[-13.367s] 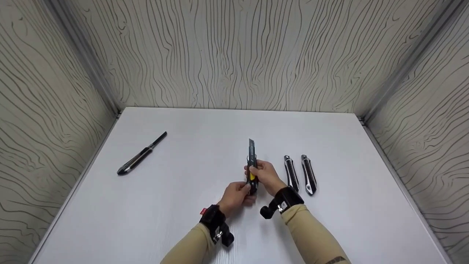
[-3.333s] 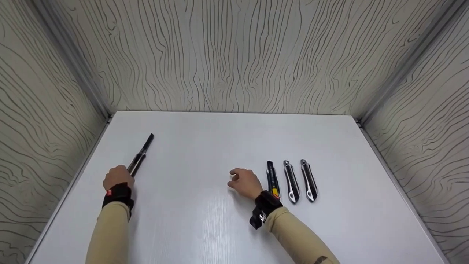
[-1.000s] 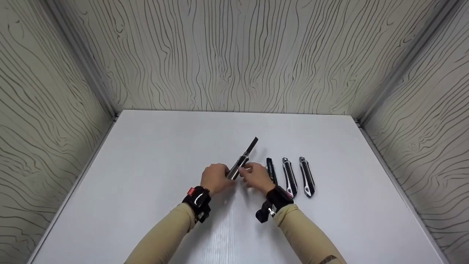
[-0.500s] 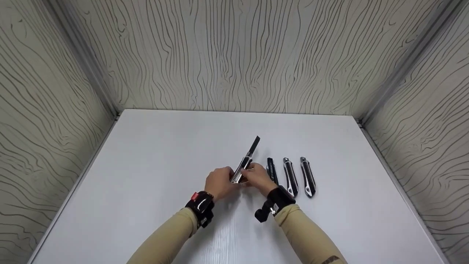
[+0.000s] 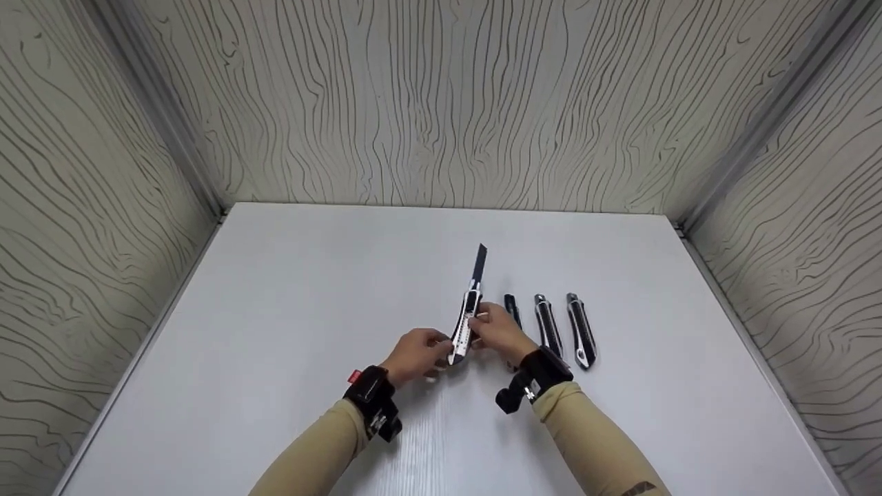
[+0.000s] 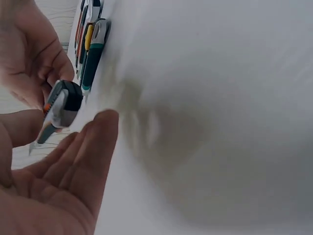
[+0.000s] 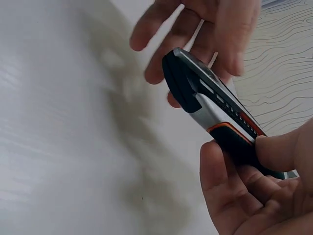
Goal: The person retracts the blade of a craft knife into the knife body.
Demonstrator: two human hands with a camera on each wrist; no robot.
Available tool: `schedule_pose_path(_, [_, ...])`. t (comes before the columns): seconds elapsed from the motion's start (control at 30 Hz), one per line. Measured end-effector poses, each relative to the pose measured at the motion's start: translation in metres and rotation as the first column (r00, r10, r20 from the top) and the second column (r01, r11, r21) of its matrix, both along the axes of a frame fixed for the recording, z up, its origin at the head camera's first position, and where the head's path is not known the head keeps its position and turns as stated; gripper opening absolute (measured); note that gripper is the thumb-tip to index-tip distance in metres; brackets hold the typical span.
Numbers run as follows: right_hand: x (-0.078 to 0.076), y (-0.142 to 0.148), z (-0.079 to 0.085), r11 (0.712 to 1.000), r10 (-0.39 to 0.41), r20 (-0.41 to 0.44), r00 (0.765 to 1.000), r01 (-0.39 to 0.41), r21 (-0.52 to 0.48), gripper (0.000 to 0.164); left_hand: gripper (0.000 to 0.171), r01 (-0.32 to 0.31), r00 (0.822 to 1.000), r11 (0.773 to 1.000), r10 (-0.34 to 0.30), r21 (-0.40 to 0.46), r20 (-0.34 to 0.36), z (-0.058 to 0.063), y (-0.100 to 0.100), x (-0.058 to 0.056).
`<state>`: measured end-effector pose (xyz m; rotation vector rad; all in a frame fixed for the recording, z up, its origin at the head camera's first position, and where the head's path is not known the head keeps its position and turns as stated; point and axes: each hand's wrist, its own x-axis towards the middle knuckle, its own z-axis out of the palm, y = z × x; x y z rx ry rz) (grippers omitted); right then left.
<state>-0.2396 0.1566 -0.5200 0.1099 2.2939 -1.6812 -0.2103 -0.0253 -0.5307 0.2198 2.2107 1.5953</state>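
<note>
A snap-off utility knife (image 5: 463,339) with a dark and silver handle is held over the middle of the table, its long dark blade (image 5: 480,265) extended and pointing away. My right hand (image 5: 503,329) grips the handle, thumb on the upper side and fingers beneath, as the right wrist view shows. Beside the butt end is my left hand (image 5: 417,355). In the left wrist view, its fingers (image 6: 100,147) are stretched out around the knife's end without closing on it; whether the thumb touches is unclear.
Right of the hands, a dark utility knife (image 5: 510,306) lies on the white table (image 5: 331,275), partly hidden by my right hand. Alongside lie two silver and black utility knives, the nearer one (image 5: 546,320) and the outer one (image 5: 581,331). Patterned walls (image 5: 441,103) enclose the table.
Earlier, my left hand picked this utility knife up at the left and brought it to the middle. The yellow-slider knife was laid down in the row. Now my right hand grips; my left has loosened.
</note>
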Motion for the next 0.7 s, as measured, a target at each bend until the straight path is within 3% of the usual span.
schedule_pose_path(0.1, [0.001,0.004,0.001,0.999,0.02,-0.011,1.0,-0.02,0.035,0.037,0.026,0.004,0.996,0.997,-0.011,0.082,0.092,-0.006,0.002,0.002])
schedule_pose_path(0.23, [0.001,0.008,0.0,0.998,0.049,-0.02,0.999,-0.049,0.029,0.034,0.026,0.011,0.991,0.991,-0.028,0.133,0.128,-0.01,0.007,0.004])
schedule_pose_path(0.47, [0.001,0.012,-0.001,0.997,0.079,-0.015,0.997,-0.079,-0.011,0.032,0.023,-0.005,0.997,0.987,-0.006,0.159,0.073,-0.015,0.015,0.006])
schedule_pose_path(0.7, [0.001,0.019,0.003,0.994,0.11,-0.006,0.994,-0.11,0.01,0.036,0.026,-0.052,0.998,0.977,0.042,0.209,0.054,-0.017,0.02,0.009])
